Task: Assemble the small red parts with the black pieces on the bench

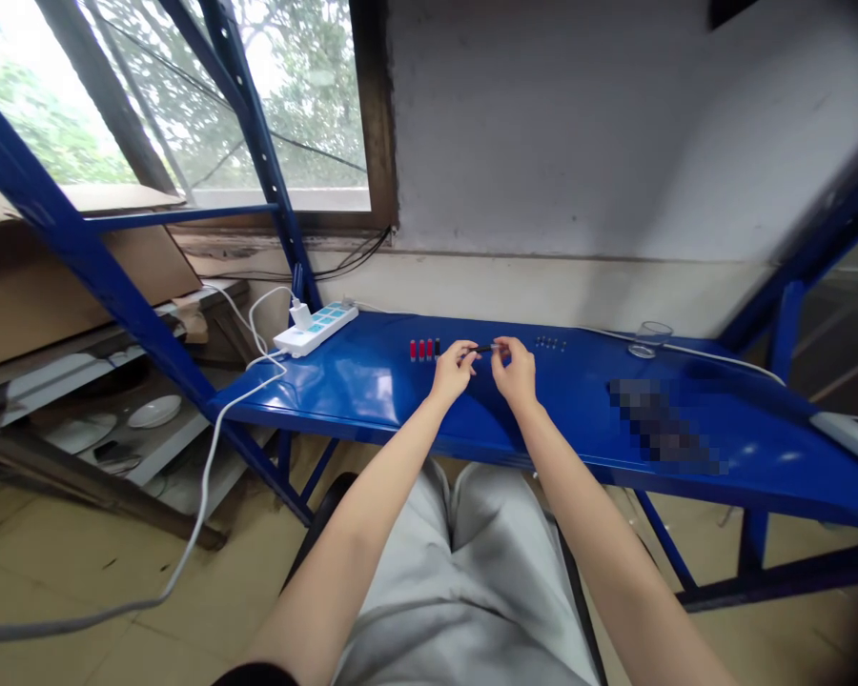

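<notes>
While the person sits on a chair, a big blue metal table [372,381] stretches out in front of them, under a window [186,95]. At the back left of the table sits a white power strip [316,327], and its white cord [207,467] hangs down to the floor. At the back right stands a small clear glass [650,337]. Part of the table on the right is blurred, so what lies there cannot be told.

Both arms reach out over the table. The left hand [452,370] and the right hand [515,369] are close together, just above the tabletop. Between them they hold a small thin dark piece [484,349]. The fingertips of each hand are pinched shut on one end of it.

Just beside the left hand is a short row of little red pieces [421,350]. Near the right hand is a row of tiny dark bits [550,342].

The thin piece looks very light and stiff, I think. It is so small that it could slip out and roll away. Pinching it at the ends with the fingertips seems the best way to hold it, softly, so it does not bend.
</notes>
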A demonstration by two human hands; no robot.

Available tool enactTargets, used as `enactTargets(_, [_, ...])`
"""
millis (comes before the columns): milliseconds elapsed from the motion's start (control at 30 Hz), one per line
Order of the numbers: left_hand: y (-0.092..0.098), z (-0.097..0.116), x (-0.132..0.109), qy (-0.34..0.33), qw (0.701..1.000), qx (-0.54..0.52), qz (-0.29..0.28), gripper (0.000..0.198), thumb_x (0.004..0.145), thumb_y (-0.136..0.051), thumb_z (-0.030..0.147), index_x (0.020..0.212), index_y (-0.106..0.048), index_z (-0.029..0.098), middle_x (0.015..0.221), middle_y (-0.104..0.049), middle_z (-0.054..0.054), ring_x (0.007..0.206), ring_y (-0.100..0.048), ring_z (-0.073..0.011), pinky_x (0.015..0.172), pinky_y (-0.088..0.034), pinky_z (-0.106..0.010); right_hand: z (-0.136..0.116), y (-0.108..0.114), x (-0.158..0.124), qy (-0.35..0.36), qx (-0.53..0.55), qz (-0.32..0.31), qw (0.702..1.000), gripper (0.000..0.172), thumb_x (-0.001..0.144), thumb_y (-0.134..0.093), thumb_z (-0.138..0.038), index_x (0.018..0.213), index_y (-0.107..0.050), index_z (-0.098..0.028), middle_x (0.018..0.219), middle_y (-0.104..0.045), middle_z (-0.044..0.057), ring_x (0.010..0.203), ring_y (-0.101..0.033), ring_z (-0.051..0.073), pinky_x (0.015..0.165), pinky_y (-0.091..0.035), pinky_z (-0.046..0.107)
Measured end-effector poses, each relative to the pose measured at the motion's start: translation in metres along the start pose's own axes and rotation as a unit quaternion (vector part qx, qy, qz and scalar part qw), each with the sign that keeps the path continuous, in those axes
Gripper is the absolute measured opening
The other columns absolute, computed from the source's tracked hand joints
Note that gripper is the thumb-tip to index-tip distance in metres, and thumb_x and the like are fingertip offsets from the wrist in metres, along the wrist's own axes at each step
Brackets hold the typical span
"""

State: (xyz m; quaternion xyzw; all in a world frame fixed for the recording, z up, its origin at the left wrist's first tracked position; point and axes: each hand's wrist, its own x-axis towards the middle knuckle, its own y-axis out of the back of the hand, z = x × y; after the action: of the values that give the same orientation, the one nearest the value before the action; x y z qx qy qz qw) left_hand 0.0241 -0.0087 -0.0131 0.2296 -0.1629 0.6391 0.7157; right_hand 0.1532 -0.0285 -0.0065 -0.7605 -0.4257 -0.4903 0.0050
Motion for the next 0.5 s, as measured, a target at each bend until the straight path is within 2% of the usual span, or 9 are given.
enactTargets(133, [0.0061, -0.0005, -0.0026, 0.031, 0.998, -0.051, 0.01, 0.016, 0.081, -0.05, 0.02, 0.095, -0.054, 0.014, 0.084, -0.065, -0.006, 0.048, -0.055, -0.0054, 0.053, -0.045, -0.02, -0.0009, 0.002, -0.0033, -0.054, 0.032, -0.034, 0.997, 0.027, 0.086, -0.029, -0.024, 0.094, -0.054, -0.019, 0.082, -0.065, 0.006, 0.071, -0.058, 0.018, 0.066, -0.038, 0.029])
enactTargets(233, [0.0077, 0.0018, -0.0042, 0.041, 0.997, -0.064, -0.003, 0.016, 0.08, -0.052, 0.02, 0.094, -0.054, 0.014, 0.086, -0.065, -0.006, 0.047, -0.056, -0.0056, 0.052, -0.045, -0.019, -0.0024, 0.0029, -0.0044, -0.085, -0.002, -0.06, 0.995, 0.035, 0.09, -0.025, -0.036, 0.078, -0.054, -0.021, 0.068, -0.062, 0.004, 0.063, -0.056, 0.018, 0.061, -0.035, 0.027])
enactTargets(333, [0.007, 0.0041, -0.0059, 0.051, 0.997, -0.063, -0.021, 0.017, 0.079, -0.053, 0.021, 0.094, -0.055, 0.014, 0.091, -0.064, -0.007, 0.047, -0.058, -0.0059, 0.052, -0.046, -0.019, -0.0021, 0.0015, -0.004, -0.072, -0.031, -0.084, 0.993, 0.044, 0.091, -0.022, -0.045, 0.066, -0.05, -0.021, 0.057, -0.056, 0.004, 0.055, -0.053, 0.017, 0.056, -0.032, 0.026])
enactTargets(500, [0.0067, 0.0049, -0.0069, 0.054, 0.996, -0.058, -0.029, 0.018, 0.08, -0.052, 0.025, 0.095, -0.054, 0.014, 0.087, -0.065, -0.007, 0.047, -0.059, -0.0073, 0.052, -0.046, -0.02, -0.0004, -0.0013, -0.0035, -0.038, -0.061, -0.071, 0.995, 0.048, 0.092, -0.017, -0.046, 0.066, -0.05, -0.02, 0.054, -0.053, 0.004, 0.05, -0.049, 0.016, 0.052, -0.026, 0.026])
